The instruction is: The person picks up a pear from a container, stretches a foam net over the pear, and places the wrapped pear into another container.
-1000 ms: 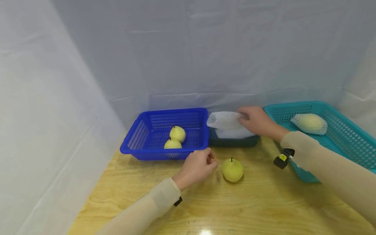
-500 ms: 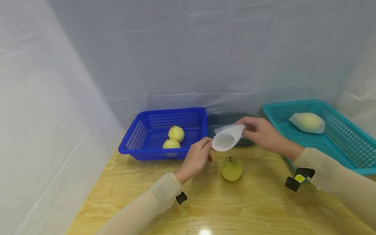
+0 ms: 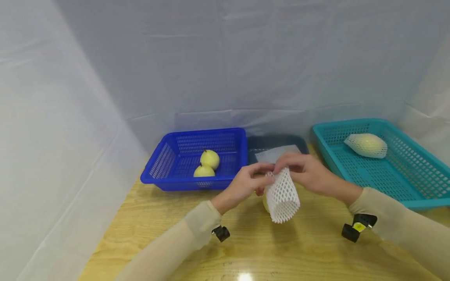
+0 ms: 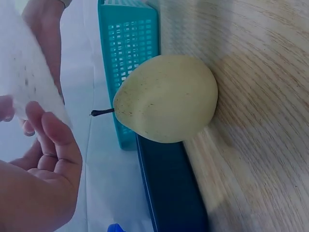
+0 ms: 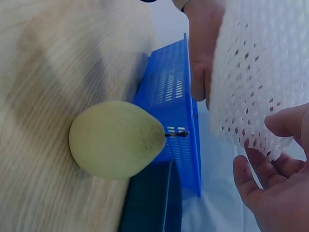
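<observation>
A white foam fruit net (image 3: 282, 197) hangs between both hands in the head view, its wide mouth pointing down. My left hand (image 3: 245, 182) pinches its upper left edge. At the upper right, my right hand (image 3: 309, 173) grips the net, and in the right wrist view the thumb (image 5: 287, 121) presses on the mesh. Below and behind the net, a yellow-green pear (image 4: 166, 99) stands upright on the wooden table, stem up. The net hides most of this pear in the head view; both wrist views show it whole and bare.
A blue basket (image 3: 193, 180) at the left holds two bare pears (image 3: 209, 159). Behind the hands, a dark tray (image 3: 258, 141) contains more white nets (image 3: 275, 153). The teal basket (image 3: 381, 175) at the right contains a net-wrapped pear (image 3: 367, 145).
My right hand lifted the net out of the dark tray and brought it forward over the pear. My left hand moved right and took hold of it. The net's mouth turned downward.
</observation>
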A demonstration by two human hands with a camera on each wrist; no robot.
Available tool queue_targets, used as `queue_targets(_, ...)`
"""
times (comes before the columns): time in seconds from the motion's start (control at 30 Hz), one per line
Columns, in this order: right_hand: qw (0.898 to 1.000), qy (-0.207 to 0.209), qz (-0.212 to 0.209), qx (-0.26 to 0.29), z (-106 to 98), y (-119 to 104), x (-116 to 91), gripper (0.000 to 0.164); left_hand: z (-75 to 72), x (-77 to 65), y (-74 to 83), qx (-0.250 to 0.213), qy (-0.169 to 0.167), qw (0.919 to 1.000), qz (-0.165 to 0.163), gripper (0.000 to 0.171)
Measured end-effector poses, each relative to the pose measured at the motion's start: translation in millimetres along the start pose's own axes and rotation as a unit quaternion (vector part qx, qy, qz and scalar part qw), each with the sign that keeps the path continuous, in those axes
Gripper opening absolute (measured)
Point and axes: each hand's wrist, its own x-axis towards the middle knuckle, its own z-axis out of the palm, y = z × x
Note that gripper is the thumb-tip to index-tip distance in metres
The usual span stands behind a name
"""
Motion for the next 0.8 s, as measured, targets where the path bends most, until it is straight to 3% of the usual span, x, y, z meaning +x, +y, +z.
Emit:
queue_targets(0.1,1.000,0.004,0.016,-0.009,3.0,-0.5,-0.6,0.020,0.9,-0.7,1.5,0.028,-0.003,0.9996,-0.008,0.034)
queue_targets(0.27,0.995,-0.007,0.099,-0.012,5.2,-5.5,-0.9,0.052,1.7,0.3,0.8,0.044,-0.001,0.9990,-0.008,0.017)
queue_targets(0.4,0.989,-0.014,0.146,0.034,5.5,-5.5,-2.0,0.056,2.8,1.7,-1.4,0.002,0.011,0.9996,-0.027,0.018)
queue_targets(0.57,0.973,0.010,0.205,0.109,5.6,-1.4,-5.2,0.051,4.2,1.0,-3.5,-0.081,0.010,0.9953,-0.053,0.019)
queue_targets(0.8,0.954,0.034,0.240,0.178,9.7,6.4,-10.5,0.049,5.4,-2.5,-11.4,-0.127,0.014,0.9893,-0.071,0.017)
